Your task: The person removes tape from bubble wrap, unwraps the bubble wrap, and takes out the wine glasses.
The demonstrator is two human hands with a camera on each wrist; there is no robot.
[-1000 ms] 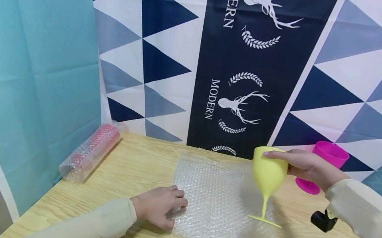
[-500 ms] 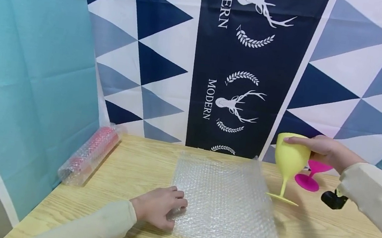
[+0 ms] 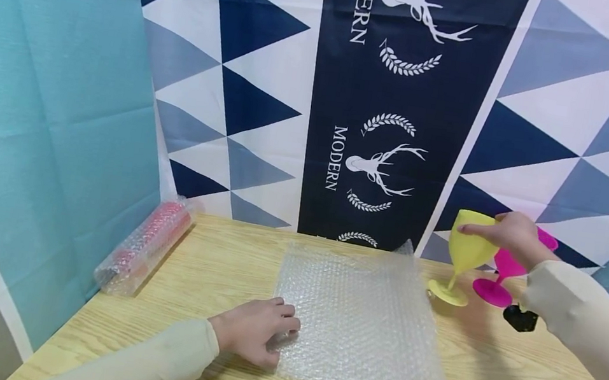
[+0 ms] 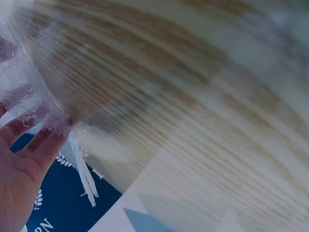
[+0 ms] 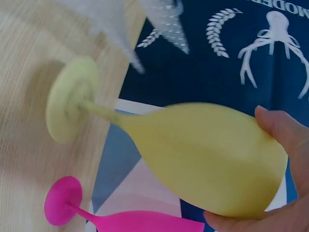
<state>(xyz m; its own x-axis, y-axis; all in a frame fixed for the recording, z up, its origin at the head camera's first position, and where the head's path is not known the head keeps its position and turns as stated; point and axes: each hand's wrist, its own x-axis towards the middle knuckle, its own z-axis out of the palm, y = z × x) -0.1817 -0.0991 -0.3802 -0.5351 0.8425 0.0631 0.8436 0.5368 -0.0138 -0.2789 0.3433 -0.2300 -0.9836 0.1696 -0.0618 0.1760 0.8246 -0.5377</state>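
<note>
My right hand (image 3: 512, 233) grips the bowl of a yellow plastic wine goblet (image 3: 469, 244) near its rim, thumb on one side. The goblet leans a little, with its foot (image 5: 72, 100) close over the wooden table, just beyond the right edge of a bubble wrap sheet (image 3: 356, 325). Right beside it stands a pink goblet (image 3: 493, 292), partly hidden by the right hand. At the sheet's left edge, my left hand (image 3: 257, 328) rests with relaxed fingers on the wrap. In the left wrist view, its fingers (image 4: 48, 147) show at the crinkled edge of the clear plastic.
A red item rolled in bubble wrap (image 3: 148, 240) lies at the table's left back, by the blue-green curtain (image 3: 64, 88). Behind the table (image 3: 226, 257) hangs a patterned cloth (image 3: 261, 81). The sheet's far right corner curls upward against it.
My right hand has carried the yellow goblet from above the wrap to the right and back, beside the pink one, lowering its foot. The wrap's far right corner has risen; the left hand stayed.
</note>
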